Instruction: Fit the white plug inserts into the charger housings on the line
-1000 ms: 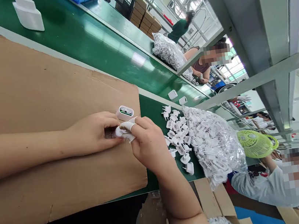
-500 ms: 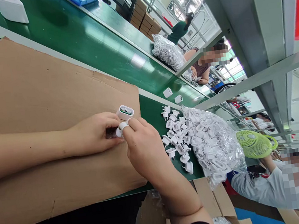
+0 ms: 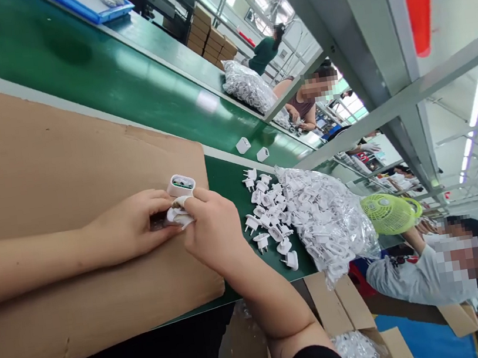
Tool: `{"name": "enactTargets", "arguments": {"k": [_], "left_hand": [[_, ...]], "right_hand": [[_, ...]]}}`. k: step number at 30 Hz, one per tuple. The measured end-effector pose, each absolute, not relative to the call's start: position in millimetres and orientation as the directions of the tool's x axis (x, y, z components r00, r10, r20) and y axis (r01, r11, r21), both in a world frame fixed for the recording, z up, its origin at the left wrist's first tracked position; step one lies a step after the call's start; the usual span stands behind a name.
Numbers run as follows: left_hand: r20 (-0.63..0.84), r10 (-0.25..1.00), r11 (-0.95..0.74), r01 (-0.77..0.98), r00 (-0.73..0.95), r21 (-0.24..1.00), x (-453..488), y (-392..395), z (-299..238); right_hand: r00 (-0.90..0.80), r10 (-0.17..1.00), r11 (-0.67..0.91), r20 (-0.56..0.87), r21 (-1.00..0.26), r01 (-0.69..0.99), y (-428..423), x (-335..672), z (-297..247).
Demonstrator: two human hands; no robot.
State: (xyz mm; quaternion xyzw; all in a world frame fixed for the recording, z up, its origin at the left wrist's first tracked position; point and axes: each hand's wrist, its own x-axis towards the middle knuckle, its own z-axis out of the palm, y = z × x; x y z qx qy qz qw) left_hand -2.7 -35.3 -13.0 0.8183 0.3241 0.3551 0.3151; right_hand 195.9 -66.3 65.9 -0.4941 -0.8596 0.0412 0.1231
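Observation:
My left hand (image 3: pixel 132 226) and my right hand (image 3: pixel 210 230) meet over a brown cardboard sheet (image 3: pixel 44 182), both pinched on one small white plug part (image 3: pixel 178 216) between them. White finger cots cover my right fingertips. A white charger shell (image 3: pixel 180 185) with a green board inside stands open end up, just beyond my fingers. Loose white plug parts (image 3: pixel 266 216) lie on the green bench to the right of my right hand, beside a clear bag full of them (image 3: pixel 325 220).
A green conveyor belt (image 3: pixel 117 71) runs behind the cardboard, carrying two white chargers (image 3: pixel 251 149). A blue tray (image 3: pixel 85 2) and another bag of parts (image 3: pixel 248 86) lie beyond. Other people work at the right, one near a green fan (image 3: pixel 388 212). Open cardboard boxes (image 3: pixel 338 313) sit below the bench.
The view has shifted, so everything sits lower and further left. My hands stay together on the small white part, with my right fingers curled closer over it.

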Motion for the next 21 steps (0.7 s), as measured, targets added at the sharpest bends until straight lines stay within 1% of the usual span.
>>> {"name": "enactTargets", "arguments": {"k": [2,4,5,7,8,9,10,11,12,13,14,15,16,17,18,19,21], "left_hand": [[0.319,0.795,-0.537,0.353,0.516,0.766,-4.1,-36.8,-13.9],[0.255,0.833,-0.472,0.392,0.491,0.79,-6.0,-38.6,-14.7],[0.225,0.846,-0.447,0.413,0.484,0.793,-7.5,-39.8,-14.8],[0.197,0.853,-0.438,0.455,0.483,0.775,-12.4,-42.2,-13.4],[0.223,0.852,-0.459,0.47,0.474,0.754,-15.9,-42.7,-11.3],[0.275,0.845,-0.496,0.479,0.459,0.724,-19.9,-42.1,-7.8],[0.351,0.823,-0.551,0.477,0.446,0.685,-24.3,-39.7,-2.8],[0.44,0.786,-0.615,0.47,0.435,0.633,-28.5,-34.6,3.9],[0.52,0.744,-0.668,0.471,0.419,0.577,-32.2,-26.4,12.1],[0.579,0.713,-0.696,0.492,0.395,0.523,-35.1,-14.6,21.3],[0.599,0.707,-0.694,0.536,0.376,0.482,-36.8,0.6,30.9],[0.587,0.731,-0.655,0.601,0.349,0.458,-37.3,19.0,40.2],[0.558,0.775,-0.581,0.681,0.297,0.446,-36.7,39.7,48.5],[0.505,0.829,-0.486,0.753,0.238,0.443,-35.6,62.0,54.9],[0.45,0.876,-0.388,0.81,0.176,0.44,-34.3,84.8,59.1],[0.394,0.91,-0.311,0.845,0.131,0.436,-33.7,107.6,60.8],[0.318,0.945,-0.213,0.879,0.074,0.426,-36.6,151.1,56.7]], "right_hand": [[-0.44,0.882,0.472,0.17,-0.296,0.831,-61.6,198.3,59.2],[-0.378,0.912,0.407,0.156,-0.447,0.797,-52.5,202.3,51.8],[-0.362,0.923,0.372,0.13,-0.54,0.755,-46.7,205.1,48.7],[-0.397,0.916,0.305,0.051,-0.731,0.61,-33.9,213.4,45.5],[-0.413,0.91,0.27,0.03,-0.799,0.537,-27.3,219.3,45.9],[-0.401,0.915,0.247,0.035,-0.834,0.493,-20.7,226.6,47.5],[-0.348,0.935,0.241,0.063,-0.834,0.497,-14.4,235.0,50.0],[-0.256,0.961,0.239,0.108,-0.793,0.561,-8.5,244.2,53.0],[-0.141,0.978,0.21,0.157,-0.71,0.672,-2.9,253.5,56.1],[-0.029,0.982,0.136,0.187,-0.592,0.794,2.2,262.5,58.6],[0.065,0.982,0.023,0.178,-0.451,0.892,6.8,270.4,60.4],[0.148,0.98,-0.1,0.136,-0.31,0.946,11.0,277.0,61.3],[0.221,0.972,-0.203,0.076,-0.193,0.96,14.5,281.9,61.2],[0.28,0.96,-0.276,0.013,-0.117,0.954,17.5,285.3,60.5],[0.316,0.948,-0.318,-0.037,-0.081,0.945,19.9,287.5,59.4],[0.33,0.942,-0.335,-0.066,-0.076,0.939,21.8,288.6,58.4],[0.319,0.945,-0.325,-0.066,-0.112,0.939,24.0,289.3,57.2]]}}
